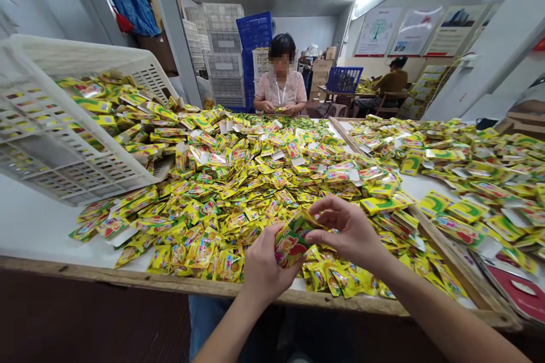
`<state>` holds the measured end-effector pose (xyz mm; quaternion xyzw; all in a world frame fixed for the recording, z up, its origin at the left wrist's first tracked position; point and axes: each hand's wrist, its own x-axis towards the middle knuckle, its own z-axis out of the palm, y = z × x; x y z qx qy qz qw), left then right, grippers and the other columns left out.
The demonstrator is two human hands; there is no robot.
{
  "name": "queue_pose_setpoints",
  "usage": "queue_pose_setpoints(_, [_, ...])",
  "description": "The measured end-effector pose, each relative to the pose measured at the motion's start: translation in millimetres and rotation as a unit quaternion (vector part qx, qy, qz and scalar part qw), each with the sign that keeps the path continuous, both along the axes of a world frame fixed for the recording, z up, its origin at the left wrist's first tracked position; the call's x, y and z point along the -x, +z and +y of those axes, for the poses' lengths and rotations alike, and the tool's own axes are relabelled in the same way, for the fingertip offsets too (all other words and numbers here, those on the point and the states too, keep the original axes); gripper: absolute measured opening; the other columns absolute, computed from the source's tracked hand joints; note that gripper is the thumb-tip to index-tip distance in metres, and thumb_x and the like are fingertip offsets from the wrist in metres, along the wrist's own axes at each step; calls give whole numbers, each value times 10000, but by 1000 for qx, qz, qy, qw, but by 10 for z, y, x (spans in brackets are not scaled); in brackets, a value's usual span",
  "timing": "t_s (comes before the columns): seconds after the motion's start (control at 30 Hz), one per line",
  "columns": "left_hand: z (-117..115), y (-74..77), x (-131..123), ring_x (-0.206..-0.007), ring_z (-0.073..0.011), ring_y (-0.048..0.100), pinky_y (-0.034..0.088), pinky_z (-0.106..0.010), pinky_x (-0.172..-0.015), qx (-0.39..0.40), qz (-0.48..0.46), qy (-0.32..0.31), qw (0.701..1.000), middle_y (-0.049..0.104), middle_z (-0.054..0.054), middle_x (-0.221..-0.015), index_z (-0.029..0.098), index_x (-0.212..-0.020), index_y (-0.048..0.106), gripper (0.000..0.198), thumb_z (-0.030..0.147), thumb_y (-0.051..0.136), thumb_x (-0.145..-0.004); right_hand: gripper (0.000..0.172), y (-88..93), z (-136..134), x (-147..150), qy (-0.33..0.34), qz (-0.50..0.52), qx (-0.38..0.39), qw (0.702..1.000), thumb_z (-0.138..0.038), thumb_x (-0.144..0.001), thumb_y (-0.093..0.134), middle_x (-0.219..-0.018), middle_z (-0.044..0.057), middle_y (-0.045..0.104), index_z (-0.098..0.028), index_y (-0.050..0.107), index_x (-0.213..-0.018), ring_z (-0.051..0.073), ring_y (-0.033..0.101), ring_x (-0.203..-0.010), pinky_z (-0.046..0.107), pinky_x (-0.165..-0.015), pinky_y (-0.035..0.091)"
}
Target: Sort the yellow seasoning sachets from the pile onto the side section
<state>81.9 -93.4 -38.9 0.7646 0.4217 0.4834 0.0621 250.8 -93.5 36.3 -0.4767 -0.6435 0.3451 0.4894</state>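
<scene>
One small, glossy yellow-and-green printed packet (290, 244) is held among the fingers: the left hand (264, 261) grips its lower part between thumb and fingers, while the right hand (351, 229) curls thumb and fingertips at its upper end; whether those pinch anything, I cannot tell. Too firm a left squeeze could crease it; too slack a hold could drop it onto the shiny yellow sachets (198, 252) around the fingers, whose matching colours would hide it. Sachets left of the left fingers, close to the worn brown wooden table edge (179, 285), could fall if brushed.
</scene>
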Motion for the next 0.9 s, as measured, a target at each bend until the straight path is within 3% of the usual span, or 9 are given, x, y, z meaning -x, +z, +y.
queue_pose_setpoints(0.1, [-24, 15, -6, -790, -203, 671, 529, -284, -680, 18, -15, 11, 1000, 665, -52, -927, 230, -1096, 440, 479, 477, 654, -745, 264, -55, -11, 50, -53, -25, -82, 995, -394, -621, 792, -699, 16, 665, -217, 647, -752, 172, 618, -629, 306, -595, 501])
queue_pose_setpoints(0.23, [-55, 13, -16, -772, -205, 670, 523, -283, -668, 34, -21, 30, 999, 665, -47, -909, 236, -1096, 444, 481, 475, 658, -738, 126, -98, -63, 65, -55, -183, -184, 964, -384, -750, 702, -665, 30, 701, -282, 706, -675, 288, 623, -959, 472, -881, 390])
queue_pose_setpoints(0.3, [-59, 1, -26, -764, -211, 670, 521, -288, -658, 49, -15, 34, 998, 666, -46, -897, 238, -1094, 446, 472, 474, 648, -738, 75, -126, -101, 81, -15, -235, -166, 958, -371, -781, 675, -750, 23, 726, -311, 718, -767, 304, 557, -1114, 536, -994, 249])
queue_pose_setpoints(0.4, [-42, -6, -41, -756, -229, 665, 516, -310, -640, 58, 9, 12, 998, 667, -56, -887, 226, -1080, 467, 415, 414, 621, -743, 102, -200, -132, 125, 30, -272, -82, 958, -362, -728, 721, -762, 9, 709, -267, 693, -749, 275, 606, -979, 558, -1023, 197])
queue_pose_setpoints(0.5, [-9, 23, -40, -850, -246, 647, 518, -343, -719, 84, 9, -30, 996, 656, -71, -958, 218, -1096, 488, 438, 354, 649, -712, 201, -306, -100, 143, 18, -227, -14, 974, -358, -715, 716, -627, -5, 650, -209, 642, -602, 203, 608, -701, 490, -916, 371])
queue_pose_setpoints(0.6, [11, 52, -36, -1006, -248, 598, 490, -370, -856, 166, -76, -60, 981, 611, -79, -1082, 225, -1192, 442, 574, 391, 694, -703, 209, -424, -47, 124, -14, -75, 36, 996, -398, -743, 684, -687, 26, 673, -192, 665, -705, 187, 610, -657, 353, -708, 495])
queue_pose_setpoints(0.67, [1, 39, -57, -945, -216, 617, 512, -336, -790, 257, -163, -100, 947, 610, -73, -1063, 227, -1214, 403, 522, 430, 621, -786, 249, -507, -41, 123, -44, 36, 36, 998, -410, -727, 707, -771, 34, 679, -198, 641, -838, 185, 632, -705, 306, -662, 521])
queue_pose_setpoints(0.77, [-55, -34, -136, -623, -128, 602, 485, -247, -544, 359, -269, -155, 880, 623, -41, -928, 225, -1189, 374, 410, 463, 492, -877, 445, -613, -70, 127, -109, 121, -27, 986, -367, -655, 782, -911, 13, 622, -250, 545, -1013, 169, 635, -790, 285, -710, 543])
queue_pose_setpoints(0.9, [-121, -186, -224, -598, -104, 562, 461, -229, -545, 366, -244, -203, 875, 602, -24, -888, 225, -1239, 352, 417, 439, 465, -900, 638, -560, 3, -169, -109, 87, 1, 990, -416, -595, 807, -983, 9, 559, -291, 477, -1127, 146, 627, -688, 292, -620, 560])
